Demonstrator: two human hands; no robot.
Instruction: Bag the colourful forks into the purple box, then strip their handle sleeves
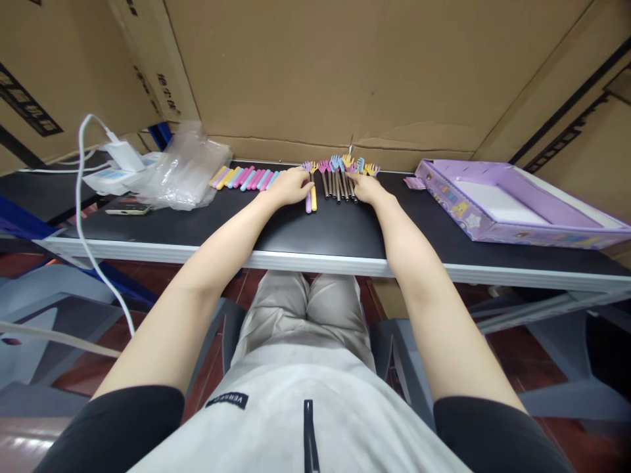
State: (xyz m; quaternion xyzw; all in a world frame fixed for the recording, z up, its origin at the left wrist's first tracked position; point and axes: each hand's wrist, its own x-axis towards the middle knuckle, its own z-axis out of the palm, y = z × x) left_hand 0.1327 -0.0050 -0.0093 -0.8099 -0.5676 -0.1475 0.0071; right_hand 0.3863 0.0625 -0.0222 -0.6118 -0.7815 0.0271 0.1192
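Note:
My left hand (292, 185) is closed, fingers curled and thumb at the upper part of a back scratcher with a lavender handle (308, 202). Beside that one lies a back scratcher with a yellow handle (314, 199). Left of this hand, loose coloured handles (245, 178) in yellow, pink, blue and lavender form a row. My right hand (367, 188) has its fingers drawn together on a bunch of metal back scratcher rods (338, 188). These rods bear small claw heads (336, 162) in several colours and show no coloured grips. Some fingertips are hidden.
An open purple box (497, 226) stands at the right of the black table (335, 233). Clear plastic bags (185, 171) lie at the left, near a white charger (125, 156) with a cable and a small dark device (129, 207). Cardboard (345, 72) walls the back.

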